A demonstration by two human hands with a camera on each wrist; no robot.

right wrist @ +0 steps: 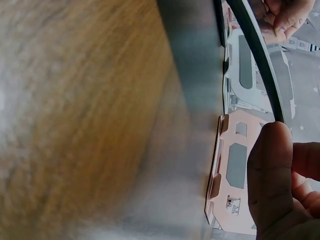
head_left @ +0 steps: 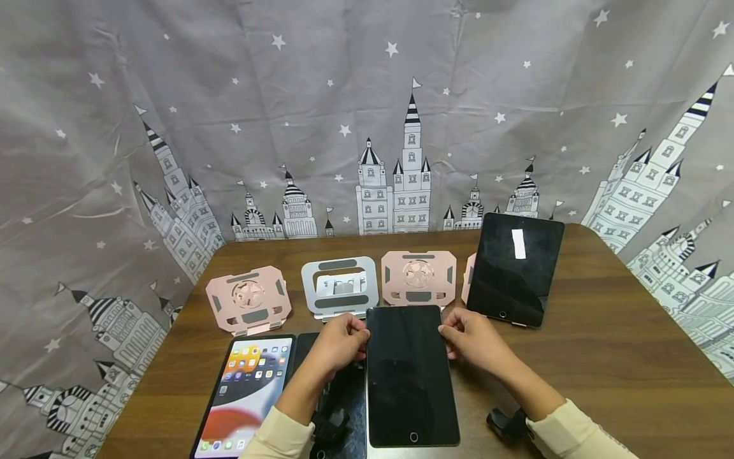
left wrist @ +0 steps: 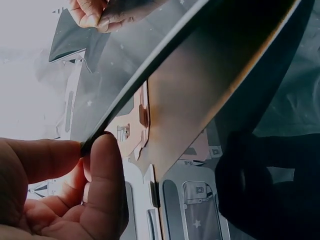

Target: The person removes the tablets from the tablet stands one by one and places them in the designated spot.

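A dark-screened tablet [head_left: 410,376] lies lengthwise in front of me, home button toward me. My left hand [head_left: 357,336] pinches its far left corner and my right hand [head_left: 451,336] pinches its far right corner. The left wrist view shows thumb and finger [left wrist: 102,165] clamped on the tablet's thin edge [left wrist: 135,97], which is raised off the table. In the right wrist view my thumb [right wrist: 270,170] presses on the same edge [right wrist: 255,55].
A lit tablet [head_left: 246,395] and another dark tablet [head_left: 341,398] lie at the left. On the wooden table [head_left: 619,357] behind stand a pink stand [head_left: 248,299], a silver stand [head_left: 339,287], a second pink stand [head_left: 418,277], and a dark tablet [head_left: 516,268] propped on a stand.
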